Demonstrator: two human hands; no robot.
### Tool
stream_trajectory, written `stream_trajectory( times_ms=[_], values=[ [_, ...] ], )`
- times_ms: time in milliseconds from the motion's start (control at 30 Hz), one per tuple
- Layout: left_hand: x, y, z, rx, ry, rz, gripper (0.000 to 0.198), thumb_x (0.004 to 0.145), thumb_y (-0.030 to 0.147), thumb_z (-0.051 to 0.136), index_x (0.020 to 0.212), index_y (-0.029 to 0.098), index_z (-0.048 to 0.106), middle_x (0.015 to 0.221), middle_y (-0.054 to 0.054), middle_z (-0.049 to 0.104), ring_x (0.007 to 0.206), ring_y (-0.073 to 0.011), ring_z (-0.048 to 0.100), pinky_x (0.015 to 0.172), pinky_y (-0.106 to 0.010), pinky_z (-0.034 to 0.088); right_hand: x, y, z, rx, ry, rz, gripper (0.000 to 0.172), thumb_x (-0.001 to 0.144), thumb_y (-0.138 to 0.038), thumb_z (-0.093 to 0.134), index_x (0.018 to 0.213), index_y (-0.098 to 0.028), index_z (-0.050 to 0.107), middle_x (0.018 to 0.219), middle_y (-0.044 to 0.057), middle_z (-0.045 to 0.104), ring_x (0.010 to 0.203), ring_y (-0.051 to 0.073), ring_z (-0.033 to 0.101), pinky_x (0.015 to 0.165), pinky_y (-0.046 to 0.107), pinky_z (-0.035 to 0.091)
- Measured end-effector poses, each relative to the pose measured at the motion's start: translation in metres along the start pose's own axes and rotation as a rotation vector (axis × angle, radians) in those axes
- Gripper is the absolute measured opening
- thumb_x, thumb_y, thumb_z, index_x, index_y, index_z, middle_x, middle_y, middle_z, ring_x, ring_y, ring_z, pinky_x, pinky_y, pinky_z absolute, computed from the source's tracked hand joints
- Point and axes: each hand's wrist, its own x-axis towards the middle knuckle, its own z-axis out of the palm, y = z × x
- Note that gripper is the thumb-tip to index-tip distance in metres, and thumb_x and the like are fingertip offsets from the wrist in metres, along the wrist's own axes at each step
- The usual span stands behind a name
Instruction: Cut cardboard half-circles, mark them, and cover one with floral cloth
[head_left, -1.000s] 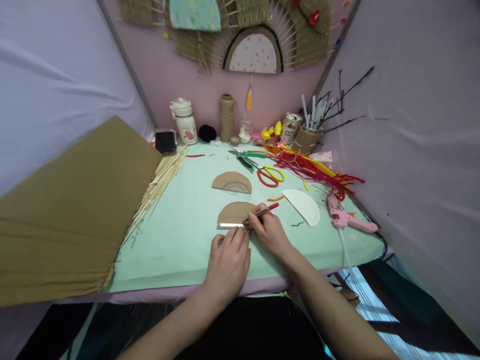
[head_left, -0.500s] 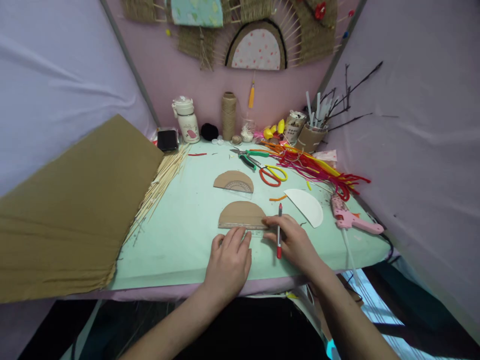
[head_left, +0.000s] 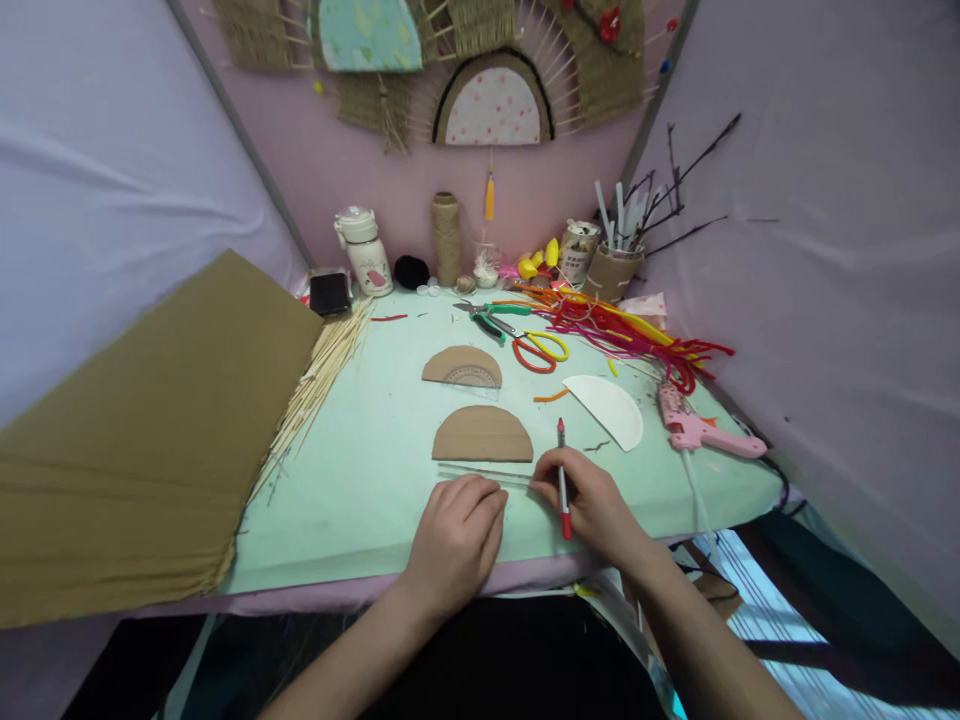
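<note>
Near cardboard half-disc (head_left: pixel 482 435) lies flat on the green tabletop (head_left: pixel 360 480), straight edge toward the wearer; clock readings taken from it, 12 at the pink wall (head_left: pixel 405 175). Clear ruler (head_left: pixel 477 472) at 6, just below that edge and apart from it, slightly slanted. Left hand (head_left: pixel 459 530) at 6–7: fingers together and bent, tips by the ruler; cannot tell whether they grip it. Right hand (head_left: pixel 589 500) at 4: closed around a red-ended pen (head_left: pixel 562 485), thumb and fingertip at the ruler's right end; whether pinching it, cannot tell. Second cardboard half-disc (head_left: pixel 450 362) at 12, protractor (head_left: pixel 471 376) overlapping its lower edge. White half-disc (head_left: pixel 606 410) at 3; pink glue gun (head_left: pixel 705 432) farther along 3. Scissors (head_left: pixel 536 352) at 1, green-handled pliers (head_left: pixel 487 324) at 12. Thin sticks (head_left: pixel 315 385) at 10, large cardboard sheet (head_left: pixel 165 440) at 9. Twine cone (head_left: pixel 447 240) at 12, beyond the pliers.
</note>
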Motion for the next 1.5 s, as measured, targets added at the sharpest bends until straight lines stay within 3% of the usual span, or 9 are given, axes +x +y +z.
stream_trajectory(
  times_ms=[233,667,900,1100,1300,1500],
  values=[
    [-0.001,-0.001,0.0,-0.043,-0.051,-0.026,0.016,0.09,0.013,0.052,0.1,0.016,0.064,0.095,-0.007,0.069,0.091,-0.0204,0.06,0.078,-0.036,0.047,0.001,-0.008,0.008,0.142,0.096,0.091,0.006,0.087,-0.025,0.06,0.084,-0.023,0.056,0.079,0.001,0.064,0.07,0.017,0.061,0.064,0.029,0.048],
    [-0.001,-0.001,0.0,-0.038,-0.035,-0.018,0.017,0.09,0.013,0.052,0.1,0.017,0.064,0.095,-0.007,0.069,0.093,-0.0202,0.061,0.081,-0.036,0.048,0.006,-0.004,0.011,0.258,0.181,0.237,0.012,0.083,-0.03,0.065,0.082,-0.022,0.056,0.078,0.002,0.067,0.07,0.018,0.062,0.065,0.03,0.048],
    [0.001,-0.001,0.0,-0.035,-0.024,-0.015,0.018,0.091,0.014,0.05,0.099,0.017,0.065,0.093,-0.007,0.069,0.091,-0.0197,0.062,0.078,-0.035,0.049,0.001,-0.002,0.016,0.427,0.351,0.284,0.02,0.082,-0.035,0.067,0.082,-0.023,0.051,0.081,0.003,0.065,0.069,0.017,0.06,0.064,0.029,0.05],
    [0.001,0.0,0.0,-0.054,-0.035,-0.025,0.018,0.091,0.014,0.049,0.099,0.017,0.065,0.094,-0.008,0.069,0.091,-0.0202,0.061,0.077,-0.036,0.048,0.003,-0.005,0.018,0.464,0.418,0.28,0.023,0.083,-0.036,0.067,0.081,-0.023,0.049,0.081,0.002,0.065,0.066,0.016,0.06,0.064,0.03,0.052],
    [0.0,0.0,0.0,-0.061,-0.029,-0.024,0.017,0.091,0.013,0.05,0.099,0.017,0.064,0.094,-0.008,0.069,0.091,-0.0205,0.061,0.077,-0.036,0.047,0.012,-0.001,0.004,0.446,0.66,0.275,0.02,0.086,-0.033,0.063,0.088,-0.022,0.046,0.09,0.003,0.065,0.066,0.014,0.063,0.068,0.031,0.053],
    [0.0,-0.001,0.001,-0.056,-0.032,-0.022,0.016,0.09,0.012,0.051,0.098,0.016,0.064,0.094,-0.007,0.068,0.092,-0.0204,0.061,0.077,-0.036,0.047,0.024,0.027,-0.022,0.266,0.823,0.267,0.02,0.083,-0.031,0.064,0.091,-0.021,0.048,0.093,0.004,0.062,0.072,0.017,0.064,0.072,0.036,0.054]
  ],
)
